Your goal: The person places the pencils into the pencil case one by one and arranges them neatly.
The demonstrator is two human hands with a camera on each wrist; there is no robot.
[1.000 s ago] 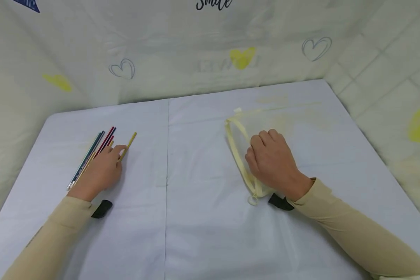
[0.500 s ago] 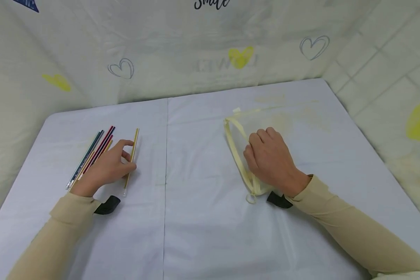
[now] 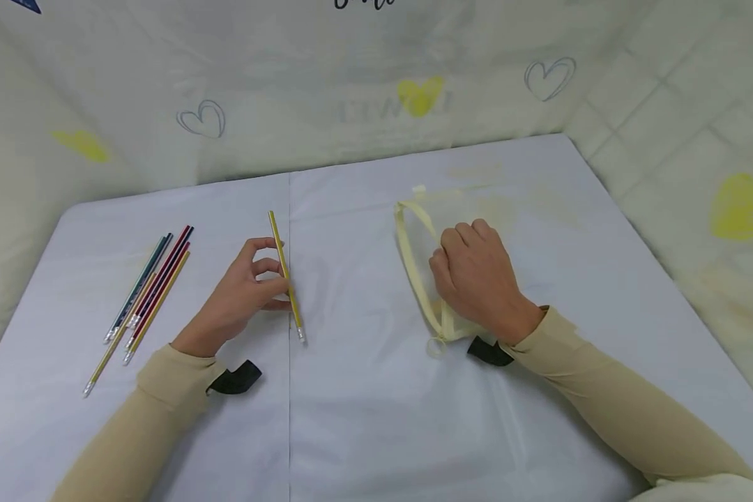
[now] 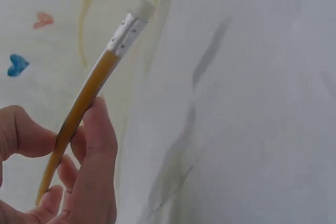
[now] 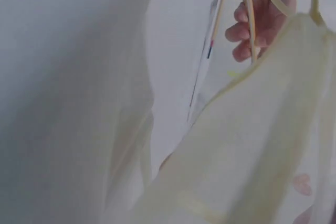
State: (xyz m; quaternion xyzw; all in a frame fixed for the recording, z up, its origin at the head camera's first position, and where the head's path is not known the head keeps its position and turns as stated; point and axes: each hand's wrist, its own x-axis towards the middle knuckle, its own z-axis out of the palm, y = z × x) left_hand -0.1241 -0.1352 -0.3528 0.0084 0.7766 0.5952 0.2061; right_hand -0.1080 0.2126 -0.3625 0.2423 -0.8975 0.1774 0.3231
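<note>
My left hand pinches a yellow pencil between thumb and fingers, above the middle of the table. In the left wrist view the pencil's white eraser and silver ferrule point up and away from the fingers. My right hand grips the upper layer of a see-through pouch with pale yellow trim, its mouth facing left and held apart. Several pencils, teal, dark, red and yellow, lie in a loose bunch on the left of the table. The right fingertips are hidden behind the hand.
A white sheet covers the table, with a crease running front to back. Light printed curtains with hearts stand behind and at the sides. A zip pull ring hangs at the pouch's near corner.
My left hand has lifted the yellow pencil from beside the bunch and carried it right, toward the pouch. The right hand keeps its grip on the pouch.
</note>
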